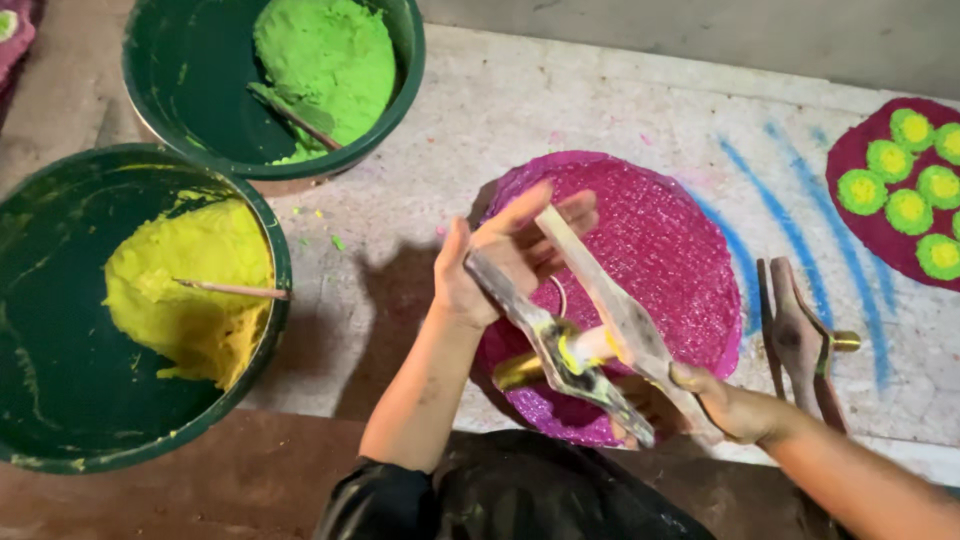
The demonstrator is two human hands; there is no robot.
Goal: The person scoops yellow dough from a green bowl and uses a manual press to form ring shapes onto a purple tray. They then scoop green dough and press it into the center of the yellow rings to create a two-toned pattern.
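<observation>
Black cloth of the person's clothing (520,500) fills the bottom edge, nearest the camera; just above it the right hand (725,400) closes its fingers around the lower ends of a hinged press tool (590,330) with 2 long paint-smeared arms and a brass barrel at the joint; the left hand (500,260) grips the upper end of the tool's left arm, thumb along it and fingers partly spread behind, so the 2 arms stand apart in a V; the tool hangs in the air, tilted, over the near part of a round magenta glittery mat (660,240) that lies flat on the pale floor (560,110); to the right of the mat, just beside its edge, a second press tool of the same kind (800,340) lies on the floor across blue chalk strokes (790,230); to the left, at the near corner, a dark green tub (40,400) holds yellow paste (190,290) with a thin stick (235,290) resting in it; farther back a second dark green tub (190,70) holds bright green paste (330,50) with another stick (295,115); at the far right edge a maroon round mat (870,225) carries green dots with yellow centres (908,210).
</observation>
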